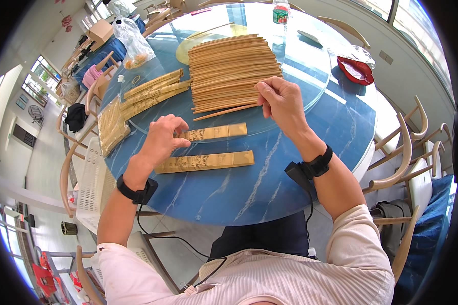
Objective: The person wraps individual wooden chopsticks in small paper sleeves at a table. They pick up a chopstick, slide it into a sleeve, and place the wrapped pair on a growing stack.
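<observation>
My left hand [164, 133] has its thumb and fingers around the left end of a gold printed paper chopstick sleeve [217, 132], which lies on the glass turntable. A second gold sleeve [213, 161] rests on the blue tabletop below it. My right hand [276, 95] pinches the right end of a wooden chopstick [225, 112], angled slightly away from the near edge of a wide pile of wooden chopsticks [233, 68]. Several more gold sleeves [152, 93] lie fanned left of the pile, beside a clear-wrapped pack [112, 124] of pale, flat pieces.
Around the blue marble-patterned table [229, 202] stand wooden chairs [400, 160]. A plastic bottle [280, 17], red dish [355, 71] and plastic bag [133, 42] stand farther back. A white perforated basket [93, 187] is at the left. Black cables hang from both wristbands.
</observation>
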Demonstrator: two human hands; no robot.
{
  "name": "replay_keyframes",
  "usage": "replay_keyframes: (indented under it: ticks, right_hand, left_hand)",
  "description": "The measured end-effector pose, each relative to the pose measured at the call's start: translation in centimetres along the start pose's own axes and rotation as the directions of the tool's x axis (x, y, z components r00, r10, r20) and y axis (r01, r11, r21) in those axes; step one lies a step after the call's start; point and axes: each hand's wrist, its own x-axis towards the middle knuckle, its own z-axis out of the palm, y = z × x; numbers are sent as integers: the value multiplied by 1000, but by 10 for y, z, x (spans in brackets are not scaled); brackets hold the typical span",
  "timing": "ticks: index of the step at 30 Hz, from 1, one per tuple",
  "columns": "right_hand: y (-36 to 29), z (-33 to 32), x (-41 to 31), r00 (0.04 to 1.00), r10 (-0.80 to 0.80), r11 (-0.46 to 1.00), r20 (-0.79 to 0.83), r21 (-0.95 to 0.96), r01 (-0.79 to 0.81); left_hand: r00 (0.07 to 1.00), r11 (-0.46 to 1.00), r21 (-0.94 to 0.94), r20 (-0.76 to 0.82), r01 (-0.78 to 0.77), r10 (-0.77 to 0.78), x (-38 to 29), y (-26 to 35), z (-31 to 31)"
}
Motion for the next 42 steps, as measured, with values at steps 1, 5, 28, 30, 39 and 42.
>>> replay_keyframes:
  ticks: [1,5,28,30,39,42]
  right_hand:
    - [0,0,0,1000,2,1000,1,-4,-2]
    - [1,0,0,1000,-21,1000,-5,4,21]
    - [-5,10,-13,983,-28,998,179,51,19]
    - [-1,9,-9,991,7,1000,131,-19,-5]
    - [1,20,-23,990,73,980,118,175,-93]
    - [-1,29,-31,968,38,972,247,215,-93]
  left_hand:
    - [1000,1000,-20,15,19,-19,1,1,0]
    - [1000,1000,-6,6,-21,21,0,-2,3]
    - [969,984,-174,-246,-38,-6,-8,46,-36]
    - [707,873,475,-580,-110,404,-5,37,-35]
    - [919,181,-901,389,395,-66,-14,110,41]
    - [967,-67,-981,190,181,-171,2,109,56]
